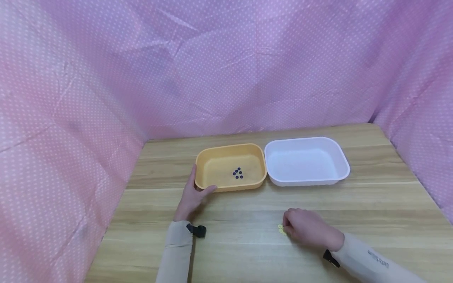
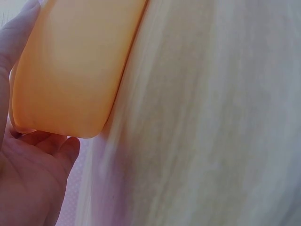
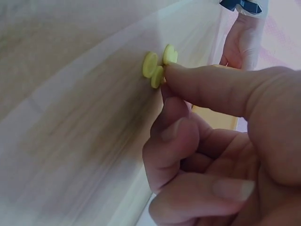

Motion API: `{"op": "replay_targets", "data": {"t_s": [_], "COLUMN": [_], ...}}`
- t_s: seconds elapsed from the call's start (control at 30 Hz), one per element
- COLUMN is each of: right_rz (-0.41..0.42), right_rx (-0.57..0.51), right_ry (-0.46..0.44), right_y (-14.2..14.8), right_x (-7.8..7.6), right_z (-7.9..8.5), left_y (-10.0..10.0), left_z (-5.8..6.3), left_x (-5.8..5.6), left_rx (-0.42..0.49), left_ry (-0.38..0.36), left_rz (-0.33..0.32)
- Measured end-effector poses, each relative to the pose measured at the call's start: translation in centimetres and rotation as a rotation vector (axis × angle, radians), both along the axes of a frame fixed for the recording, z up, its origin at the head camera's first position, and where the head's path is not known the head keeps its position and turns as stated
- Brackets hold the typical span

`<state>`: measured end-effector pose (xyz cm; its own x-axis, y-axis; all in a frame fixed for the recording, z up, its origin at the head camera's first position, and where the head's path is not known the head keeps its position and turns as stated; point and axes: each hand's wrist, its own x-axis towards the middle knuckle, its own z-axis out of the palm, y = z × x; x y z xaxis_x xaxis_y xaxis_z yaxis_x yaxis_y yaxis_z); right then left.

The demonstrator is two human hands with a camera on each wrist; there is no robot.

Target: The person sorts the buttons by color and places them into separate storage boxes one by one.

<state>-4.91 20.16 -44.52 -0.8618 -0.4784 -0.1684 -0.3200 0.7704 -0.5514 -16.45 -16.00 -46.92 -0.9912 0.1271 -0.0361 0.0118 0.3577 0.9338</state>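
Observation:
My left hand [image 1: 192, 196] grips the near left corner of an orange plastic basin [image 1: 212, 188], its thumb along the front rim and its fingers against the left side. Several small dark buttons [image 1: 236, 177] lie inside that basin. On the wooden table in front, my right hand [image 1: 308, 228] is lowered to a small cluster of yellow buttons [image 1: 280, 226]. In the right wrist view, the thumb and index fingertips come together at the edge of one yellow button [image 3: 157, 77], with another yellow button [image 3: 150, 64] against it. The other right fingers are curled in.
A white basin [image 1: 308, 183] stands right beside the orange one, their rims nearly touching. Both stand toward the back of the wooden table [image 1: 233, 220]. Pink dotted cloth [image 1: 226, 78] hangs behind the table and at both sides.

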Motion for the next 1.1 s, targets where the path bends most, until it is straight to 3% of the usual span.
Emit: {"op": "replay_targets", "data": {"t_s": [0.13, 0.2, 0.53, 0.87, 0.97, 1.1], "right_rz": [-0.025, -0.021, 0.102, 0.148, 0.138, 0.091], "right_rx": [0.0, 0.01, 0.129, 0.295, 0.277, 0.226], "right_ry": [-0.059, -0.045, 0.171, 0.411, 0.415, 0.35], "right_y": [-0.1, -0.2, -0.7, -1.3, -1.3, -1.2], "right_x": [-0.1, -0.1, 0.4, 1.5, 1.7, 1.7], "right_z": [0.3, 0.4, 0.5, -0.2, -0.4, -0.4], "left_y": [0.0, 0.0, 0.1, 0.2, 0.2, 0.2], "left_z": [0.0, 0.0, 0.0, 0.0, 0.0, 0.0], "left_x": [0.0, 0.0, 0.0, 0.1, 0.1, 0.1], "left_rx": [-0.003, -0.001, 0.017, 0.013, 0.012, 0.012], "left_ry": [0.003, 0.0, 0.01, 0.01, 0.002, 0.004], "left_rz": [0.0, 0.0, 0.0, 0.007, 0.014, 0.009]}}
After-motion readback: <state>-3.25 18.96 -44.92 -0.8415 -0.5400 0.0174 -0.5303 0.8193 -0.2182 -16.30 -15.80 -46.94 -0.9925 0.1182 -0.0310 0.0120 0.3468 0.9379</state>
